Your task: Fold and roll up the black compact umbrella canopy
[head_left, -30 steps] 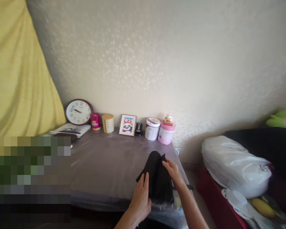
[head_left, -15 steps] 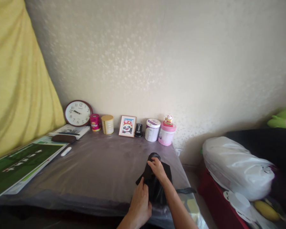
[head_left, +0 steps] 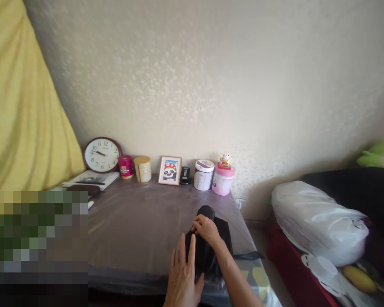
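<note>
A black, cloth-like bundle [head_left: 223,232] with a rounded end pointing at the wall lies near the table's right front corner. My right hand [head_left: 206,229] reaches over it, fingers curled and pinching the dark material near its far end. Along the bundle's left side is my left hand [head_left: 183,266], its fingers stretched out and apart, the thumb by the near end. From the bundle's right side a thin dark strip [head_left: 249,256] runs toward the table edge. Both hands and forearms hide part of the bundle, so its exact kind is unclear.
Along the wall stand a clock [head_left: 103,155], a pink tin [head_left: 126,167], a yellow canister [head_left: 142,169], a panda picture frame [head_left: 170,170], a white tub [head_left: 204,175] and a pink jar [head_left: 223,181]. A white plastic bag [head_left: 320,221] sits right. Pixelation covers the lower left.
My left hand has opened from a curled grip to spread fingers beside the bundle. The right hand has shifted slightly left and nearer, still pinching. The bundle's left flap no longer sticks out.
</note>
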A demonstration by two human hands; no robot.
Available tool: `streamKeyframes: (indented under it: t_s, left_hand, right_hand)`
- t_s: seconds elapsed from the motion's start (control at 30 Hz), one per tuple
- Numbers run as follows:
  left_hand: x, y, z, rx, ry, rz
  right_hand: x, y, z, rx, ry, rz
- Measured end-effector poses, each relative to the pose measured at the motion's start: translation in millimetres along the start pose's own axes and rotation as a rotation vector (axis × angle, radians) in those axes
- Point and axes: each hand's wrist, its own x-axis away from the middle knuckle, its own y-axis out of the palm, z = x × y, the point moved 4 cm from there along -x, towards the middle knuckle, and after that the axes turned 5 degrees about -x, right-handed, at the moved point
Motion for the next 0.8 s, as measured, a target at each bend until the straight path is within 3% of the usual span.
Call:
streamKeyframes:
  t_s: [0.07, 0.17, 0.27, 0.4, 0.5, 0.6, 0.7, 0.8]
  left_hand:
    - [-3, -8, 5, -0.031, 0.045, 0.025]
    - [-6, -5, 7, -0.029, 0.116, -0.055]
    - [-7, 4, 1, -0.045, 0.085, -0.12]
    - [-9, 6, 0, -0.026, 0.049, -0.06]
    - [-13, 12, 4, 0.018, 0.062, -0.096]
    - [-16, 21, 6, 0.064, 0.051, -0.158]
    - [-16, 26, 7, 0.084, 0.07, -0.157]
    - [-15, 29, 7, 0.084, 0.064, -0.154]
  right_hand:
    - [2, -1, -3, 0.065, -0.008, 0.0]
    - [5, -1, -6, 0.11, -0.031, -0.008]
    - [8, 0, -8, 0.097, -0.074, -0.037]
    - [10, 0, -11, 0.125, -0.095, -0.016]
    - [14, 0, -13, 0.132, -0.106, -0.015]
    - [24, -3, -14, 0.108, -0.227, -0.004]
    - [35, -7, -11, 0.11, -0.412, 0.078]
    - [35, -7, 1, 0.134, -0.501, 0.088]
